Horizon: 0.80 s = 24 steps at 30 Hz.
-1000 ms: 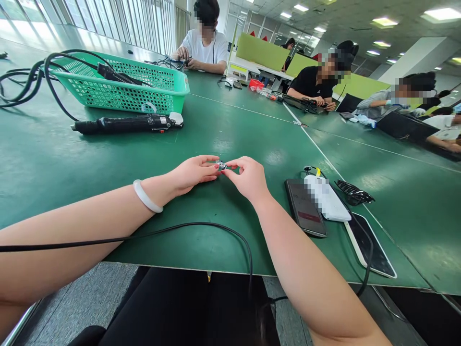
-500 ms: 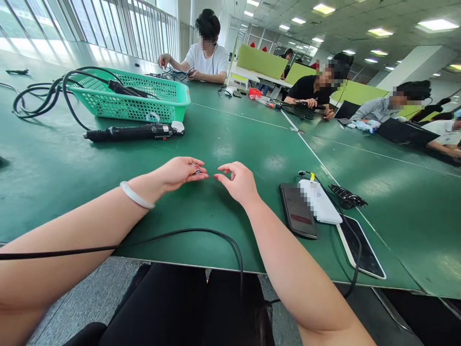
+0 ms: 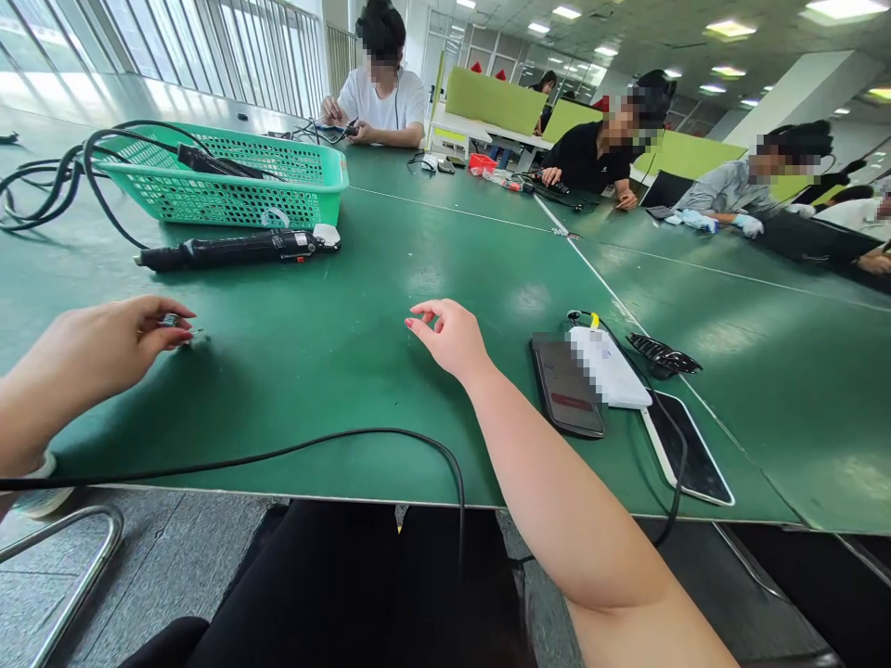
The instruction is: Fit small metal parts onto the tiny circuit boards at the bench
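My left hand [image 3: 115,348] hovers low over the left part of the green table [image 3: 313,371], palm down, with fingers closed around small shiny metal pieces [image 3: 169,320]. Their exact kind is too small to make out, and some glint just past the fingertips. Near the middle, my right hand [image 3: 452,339] is loosely curled, thumb and forefinger a little apart and nothing visible between them. Beyond my left hand lies a black electric screwdriver [image 3: 237,249], touched by neither hand. It rests in front of a green plastic basket [image 3: 229,199].
Black cables [image 3: 42,190] loop beside the basket. Another cable [image 3: 362,432] crosses the table's front edge. To the right lie a dark phone [image 3: 567,390], a white device [image 3: 613,366], a white-framed tablet [image 3: 686,450] and a crumpled black item [image 3: 661,354]. Several people sit across the table.
My left hand has moved left, away from my right hand, and turned palm down with the metal pieces. My right hand stays near the same place. The view has shifted slightly.
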Tool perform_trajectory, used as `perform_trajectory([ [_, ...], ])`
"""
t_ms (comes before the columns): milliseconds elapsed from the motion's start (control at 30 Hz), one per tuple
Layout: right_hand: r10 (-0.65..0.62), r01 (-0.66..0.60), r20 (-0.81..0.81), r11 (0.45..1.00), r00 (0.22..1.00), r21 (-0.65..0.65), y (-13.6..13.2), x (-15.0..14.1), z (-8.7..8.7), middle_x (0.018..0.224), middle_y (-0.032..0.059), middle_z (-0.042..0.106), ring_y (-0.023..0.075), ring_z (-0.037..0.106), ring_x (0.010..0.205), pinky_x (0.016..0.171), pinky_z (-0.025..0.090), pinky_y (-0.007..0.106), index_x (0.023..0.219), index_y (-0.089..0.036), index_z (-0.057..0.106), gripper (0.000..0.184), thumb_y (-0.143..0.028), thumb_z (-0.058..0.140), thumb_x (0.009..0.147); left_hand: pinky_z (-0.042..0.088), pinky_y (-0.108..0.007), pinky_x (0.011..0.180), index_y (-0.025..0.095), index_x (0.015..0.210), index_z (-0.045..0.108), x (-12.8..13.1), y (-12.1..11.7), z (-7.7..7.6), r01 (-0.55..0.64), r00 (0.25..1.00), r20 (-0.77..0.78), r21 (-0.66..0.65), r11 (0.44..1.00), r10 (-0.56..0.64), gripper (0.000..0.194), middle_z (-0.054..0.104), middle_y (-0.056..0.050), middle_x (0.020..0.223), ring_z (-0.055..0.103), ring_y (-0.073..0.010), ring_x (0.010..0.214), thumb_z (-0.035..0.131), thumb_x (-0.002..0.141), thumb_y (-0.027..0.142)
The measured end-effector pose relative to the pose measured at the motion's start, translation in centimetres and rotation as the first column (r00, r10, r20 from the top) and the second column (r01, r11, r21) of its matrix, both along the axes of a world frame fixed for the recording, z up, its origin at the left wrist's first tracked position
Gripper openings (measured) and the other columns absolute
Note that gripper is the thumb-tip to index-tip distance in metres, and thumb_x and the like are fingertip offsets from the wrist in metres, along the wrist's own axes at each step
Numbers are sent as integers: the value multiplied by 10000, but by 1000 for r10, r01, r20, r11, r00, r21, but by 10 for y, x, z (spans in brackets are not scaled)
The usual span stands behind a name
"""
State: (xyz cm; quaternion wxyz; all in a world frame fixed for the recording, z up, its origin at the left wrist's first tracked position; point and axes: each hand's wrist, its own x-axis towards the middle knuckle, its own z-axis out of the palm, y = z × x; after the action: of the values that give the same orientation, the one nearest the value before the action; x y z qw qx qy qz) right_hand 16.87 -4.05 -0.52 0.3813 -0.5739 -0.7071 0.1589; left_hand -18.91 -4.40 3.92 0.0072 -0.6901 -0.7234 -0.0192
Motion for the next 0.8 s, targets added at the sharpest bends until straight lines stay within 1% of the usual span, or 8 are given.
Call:
perform_trajectory([
  [100,-12,12,1,1000,1000,-21,2,2,-2,900,23,639,121,513,705,646,411,270,973,-221,673,260,-408,571,823,356,-255,703,230,1082,563,-4,1,-5,74,995,-70,14,997,-73,342,655,-43,1073,574,-231,918,365,874,416],
  [200,-7,8,13,999,1000,-37,2,2,-4,891,21,639,119,511,707,642,407,268,977,-218,672,260,-404,571,824,343,-247,686,264,1073,568,-5,2,-9,101,992,-82,16,995,-99,321,652,-17,1080,567,-219,885,376,862,409],
  [333,5,-4,21,999,1000,-52,3,1,-5,898,23,641,117,512,709,649,409,269,981,-211,673,263,-397,575,822,352,-243,714,279,1074,599,-6,2,-11,107,992,-69,10,994,-106,312,647,-7,1075,568,-197,886,407,853,386],
  [467,17,-15,18,997,1000,-70,2,2,-5,909,29,643,118,513,698,644,415,273,989,-214,673,279,-412,565,825,377,-259,781,281,986,661,-10,3,-16,194,981,-14,81,978,-194,288,655,4,1067,584,-207,951,425,850,378],
  [567,16,-15,13,996,1000,-83,2,2,-5,907,28,642,118,512,696,646,418,277,992,-215,672,275,-406,565,826,390,-273,784,346,991,677,-14,4,-19,214,975,34,97,972,-218,279,674,32,1030,589,-225,963,475,817,428],
  [700,18,-17,8,996,1000,-91,2,3,-5,892,26,642,121,514,697,654,425,280,993,-215,672,261,-386,567,826,382,-297,825,415,1140,615,-16,4,-13,164,979,107,79,983,-172,361,667,67,1096,552,-250,1053,460,815,448],
  [733,17,-16,8,996,1000,-90,2,3,-5,892,26,643,120,514,694,658,427,281,993,-215,672,256,-379,568,826,381,-304,822,402,1170,599,-16,3,-10,129,983,124,70,989,-137,387,671,64,1088,548,-257,1043,435,825,465],
  [800,17,-17,6,996,1000,-92,3,4,-5,894,25,644,116,511,679,664,431,283,996,-215,672,251,-368,566,827,384,-305,760,368,1206,580,-14,1,-4,-12,982,189,70,997,-1,445,684,55,1035,563,-249,923,378,840,523],
])
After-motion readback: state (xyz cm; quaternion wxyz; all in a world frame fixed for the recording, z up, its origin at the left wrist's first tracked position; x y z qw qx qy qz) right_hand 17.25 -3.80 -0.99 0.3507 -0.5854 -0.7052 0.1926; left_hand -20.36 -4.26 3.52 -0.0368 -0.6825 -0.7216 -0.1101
